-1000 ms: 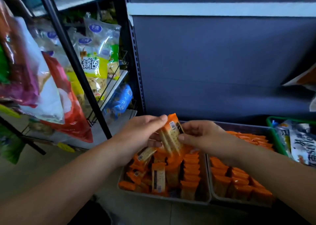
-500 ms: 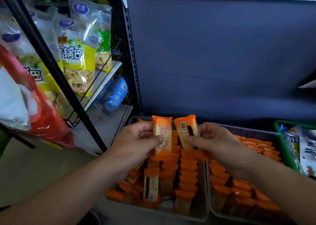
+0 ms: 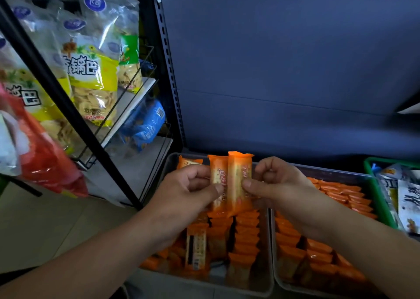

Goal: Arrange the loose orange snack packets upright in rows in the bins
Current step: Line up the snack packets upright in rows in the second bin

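- 1 broad dark blue-grey panel (image 3: 284,71) fills the background behind everything.
- 1 black wire rack (image 3: 127,107) stands at the left, holding yellow snack bags (image 3: 91,82), a red bag (image 3: 45,157) and a blue pack (image 3: 145,126) on a lower shelf.
- 2 grey bins sit side by side below the panel, their inner walls touching.
- The right bin (image 3: 341,173) is packed with orange packets (image 3: 318,253) standing upright in rows.
- The left bin (image 3: 204,285) has upright rows (image 3: 245,237) along its right side, and loose packets (image 3: 163,255) tumbled along its left side.
- 1 green basket (image 3: 375,189) of pale packs sits just right of the right bin.
- The left hand (image 3: 181,194) is curled, thumb and fingers pinching the left held packet (image 3: 217,173) at its middle.
- The right hand (image 3: 279,185) is curled too, thumb and fingertips pinching the right held packet (image 3: 238,176) at its right edge.
- Both held packets stand upright, printed faces toward the camera, side by side above the far half of the left bin; the right 1 overlaps the left 1 slightly.
- 1 flat packet (image 3: 196,248) lies back face up, on the loose pile.
- 1 more packet top (image 3: 188,162) shows just behind the left knuckles; whether the hand holds it, I cannot tell.
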Motion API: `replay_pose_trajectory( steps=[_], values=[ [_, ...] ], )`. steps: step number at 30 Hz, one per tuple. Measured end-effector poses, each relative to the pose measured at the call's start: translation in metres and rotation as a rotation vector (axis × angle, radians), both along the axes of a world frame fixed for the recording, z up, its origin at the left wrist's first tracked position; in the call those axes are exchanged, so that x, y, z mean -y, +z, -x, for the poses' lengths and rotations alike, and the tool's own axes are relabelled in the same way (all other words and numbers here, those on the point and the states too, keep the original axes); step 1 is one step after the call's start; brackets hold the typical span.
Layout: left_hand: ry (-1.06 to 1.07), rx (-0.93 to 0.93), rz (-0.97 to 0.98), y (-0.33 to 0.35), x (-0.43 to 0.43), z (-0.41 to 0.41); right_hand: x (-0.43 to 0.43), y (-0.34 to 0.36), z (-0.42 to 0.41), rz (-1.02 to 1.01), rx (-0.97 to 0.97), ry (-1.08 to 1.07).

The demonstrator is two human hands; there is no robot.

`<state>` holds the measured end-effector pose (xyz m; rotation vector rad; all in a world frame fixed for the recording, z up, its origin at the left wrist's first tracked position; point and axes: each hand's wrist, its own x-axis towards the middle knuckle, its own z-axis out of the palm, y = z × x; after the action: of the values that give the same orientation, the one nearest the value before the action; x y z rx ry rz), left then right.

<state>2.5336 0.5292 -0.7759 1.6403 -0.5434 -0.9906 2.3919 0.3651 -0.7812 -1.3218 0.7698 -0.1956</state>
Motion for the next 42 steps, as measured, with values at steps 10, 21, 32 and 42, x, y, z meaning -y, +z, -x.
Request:
replay_pose_trajectory(
  steps=[10,21,32,42],
  values=[
    [0.078,0.06,-0.036,-0.002,-0.007,-0.009,-0.002,0.004,0.002,0.083,-0.003,0.053],
    [0.129,0.042,0.043,0.008,-0.01,-0.01,0.001,0.003,0.002,-0.046,-0.044,-0.016],
    [0.082,0.087,0.046,0.008,-0.011,-0.01,-0.004,0.002,0.001,-0.067,0.013,0.119],
    [0.028,0.181,0.048,0.001,-0.014,-0.012,0.009,0.012,0.003,0.116,-0.062,0.11]
  ],
)
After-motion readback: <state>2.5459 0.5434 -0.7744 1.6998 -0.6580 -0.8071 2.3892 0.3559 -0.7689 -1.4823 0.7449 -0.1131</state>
